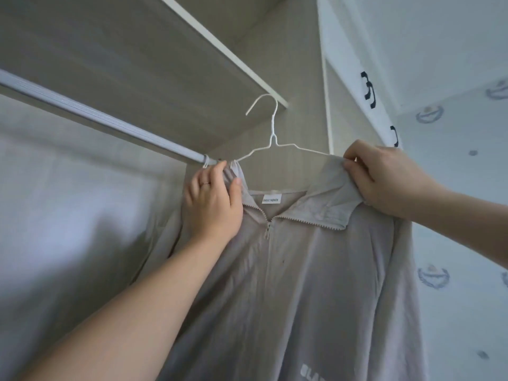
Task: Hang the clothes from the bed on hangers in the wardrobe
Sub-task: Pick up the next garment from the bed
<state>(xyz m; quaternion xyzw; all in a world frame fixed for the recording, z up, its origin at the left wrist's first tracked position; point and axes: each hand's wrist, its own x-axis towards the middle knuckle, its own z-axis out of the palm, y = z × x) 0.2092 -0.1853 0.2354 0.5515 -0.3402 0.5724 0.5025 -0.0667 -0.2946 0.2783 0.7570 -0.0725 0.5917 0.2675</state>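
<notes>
1. Jacket: a pale grey-beige zip-up garment, draped over a white wire hanger and held up inside the wardrobe, in front of its back panel.
2. Its zip is partly open below the collar, the pull hangs near the top of the closed part, and a small white label sits inside the neck.
3. Pale lettering shows at the lower edge of the jacket front, cut off by the frame.
4. Left hand grips the jacket's left shoulder, fingers curled over the fabric and thumb pressed against it; a ring shows on one finger.
5. Right hand pinches the other shoulder by the collar, fingertips closed tight on a fold of fabric at the hanger's end.
6. The hanger's hook points up and left, free in the air, not on the rail.
7. A pale metal rail runs from the left edge towards the centre, and its end lies just beside the left hand's fingertips.
8. A shelf with a white front edge spans the wardrobe above the rail, close over the hook.
9. To the right stands a white door carrying two dark handles, and beyond it a wall papered with small bluish emblems.
</notes>
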